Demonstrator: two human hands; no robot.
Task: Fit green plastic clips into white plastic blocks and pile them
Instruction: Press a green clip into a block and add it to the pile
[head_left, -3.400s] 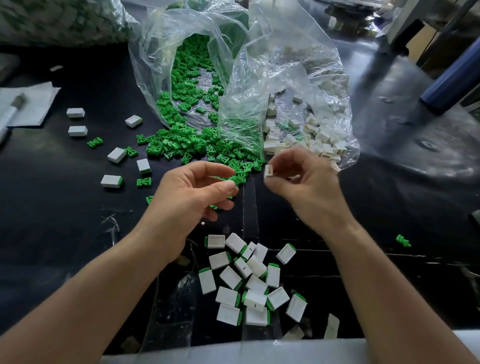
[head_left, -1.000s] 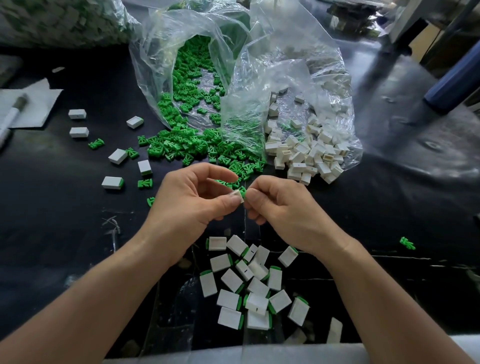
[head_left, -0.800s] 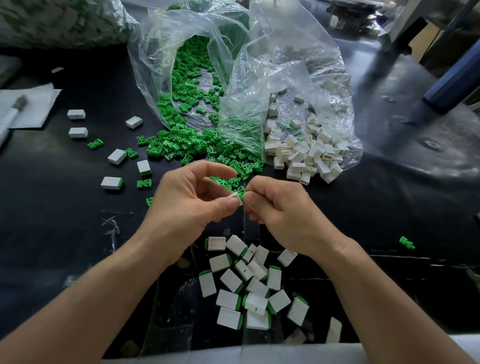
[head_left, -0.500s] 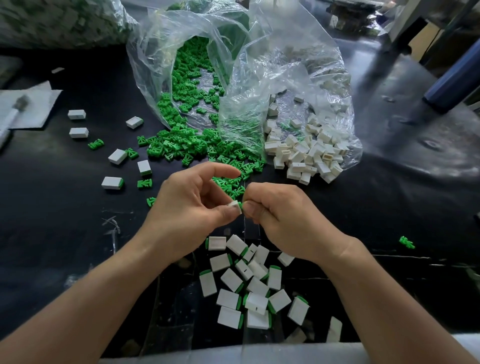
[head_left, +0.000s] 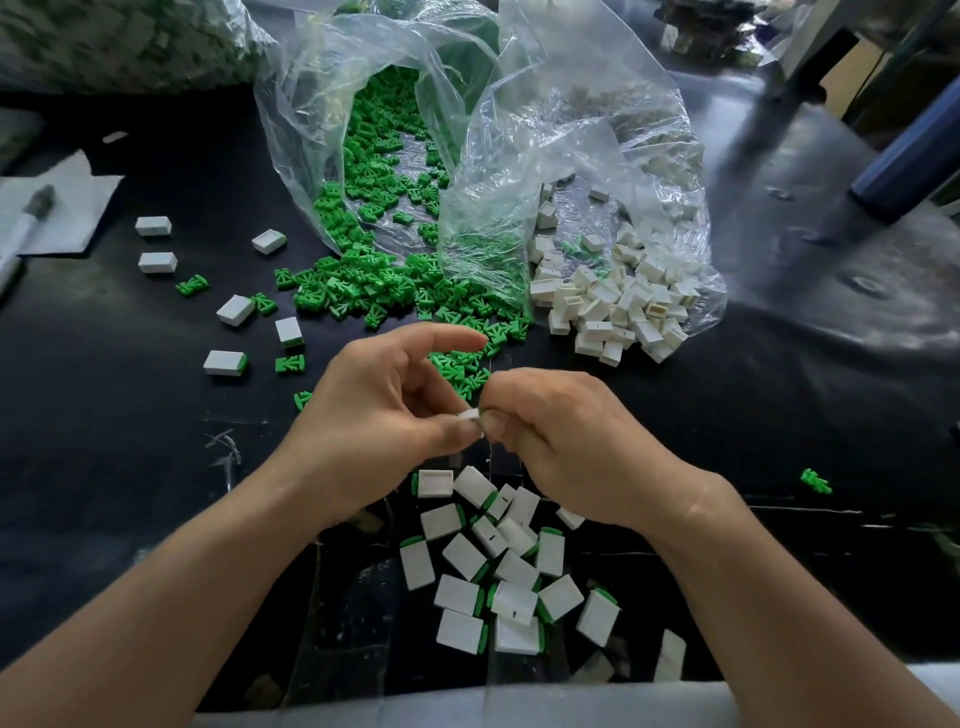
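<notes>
1. The tabletop carries bags spilling green clips and white blocks.
2. The finished pile lies just below both hands.
3. The left hand and right hand pinch one block between curled fingers, apparently seating its clip.
4. Next: press it home, then drop it onto the pile.

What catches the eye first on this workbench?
Bright green plastic clips spill from a clear plastic bag at the back, beside a second bag of white plastic blocks. In the middle, the left hand and right hand pinch one small white block; finished green-edged blocks lie piled near the front edge.
</notes>
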